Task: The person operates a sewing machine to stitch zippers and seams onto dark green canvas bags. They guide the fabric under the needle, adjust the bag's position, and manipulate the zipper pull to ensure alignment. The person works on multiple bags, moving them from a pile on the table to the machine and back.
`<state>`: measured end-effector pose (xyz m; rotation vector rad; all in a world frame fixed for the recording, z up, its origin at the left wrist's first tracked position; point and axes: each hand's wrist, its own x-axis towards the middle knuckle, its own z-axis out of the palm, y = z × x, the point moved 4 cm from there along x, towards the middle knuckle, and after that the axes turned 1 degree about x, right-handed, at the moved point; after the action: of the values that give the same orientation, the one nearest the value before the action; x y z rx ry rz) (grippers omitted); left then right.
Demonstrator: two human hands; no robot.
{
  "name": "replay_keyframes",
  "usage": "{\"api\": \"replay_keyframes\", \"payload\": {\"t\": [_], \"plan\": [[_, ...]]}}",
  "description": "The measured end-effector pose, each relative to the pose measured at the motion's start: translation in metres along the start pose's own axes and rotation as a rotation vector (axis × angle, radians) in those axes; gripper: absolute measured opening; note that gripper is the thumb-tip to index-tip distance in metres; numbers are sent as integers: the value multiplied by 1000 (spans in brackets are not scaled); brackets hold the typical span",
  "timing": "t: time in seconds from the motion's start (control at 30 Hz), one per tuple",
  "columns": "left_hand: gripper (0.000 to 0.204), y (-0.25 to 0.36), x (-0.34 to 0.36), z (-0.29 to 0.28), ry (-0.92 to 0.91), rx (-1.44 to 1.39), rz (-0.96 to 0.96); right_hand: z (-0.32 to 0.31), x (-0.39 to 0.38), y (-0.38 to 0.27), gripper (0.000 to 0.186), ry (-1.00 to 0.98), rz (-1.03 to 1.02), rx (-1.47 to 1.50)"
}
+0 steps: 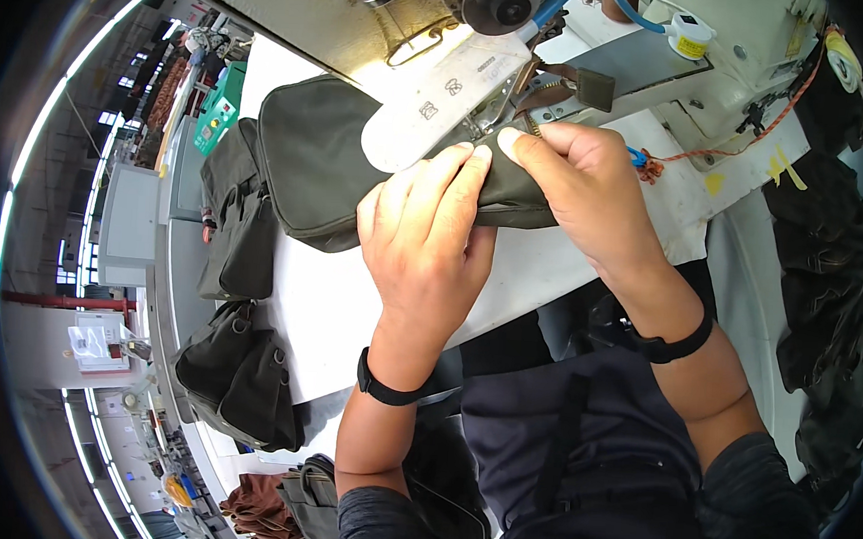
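A dark olive bag (315,156) lies under the head of a sewing machine (598,73), partly covered by a white plate (425,108) on the machine. My left hand (425,211) grips the bag, fingers pressed together on its top and thumb by its lower edge. Close to the machine's presser foot, my right hand (592,185) pinches the bag's upper edge between thumb and bent fingers. The two hands are a short distance apart, with olive fabric between them. What lies right under the needle is hard to make out.
More olive bags (236,376) hang over the left side of the white table (322,313). An orange cord (741,144) runs along the machine's right side. Dark fabric pieces (826,290) are heaped at the right. Brown fabric (268,510) lies at the lower left.
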<state>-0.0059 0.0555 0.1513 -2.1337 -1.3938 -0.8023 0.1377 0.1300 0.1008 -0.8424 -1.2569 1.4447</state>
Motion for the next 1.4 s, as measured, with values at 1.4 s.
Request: {"api": "replay_keyframes", "payload": {"t": [1.4], "plan": [[60, -19, -11, -1, -21, 26, 154, -14, 18, -64, 30, -103, 16, 286]]}}
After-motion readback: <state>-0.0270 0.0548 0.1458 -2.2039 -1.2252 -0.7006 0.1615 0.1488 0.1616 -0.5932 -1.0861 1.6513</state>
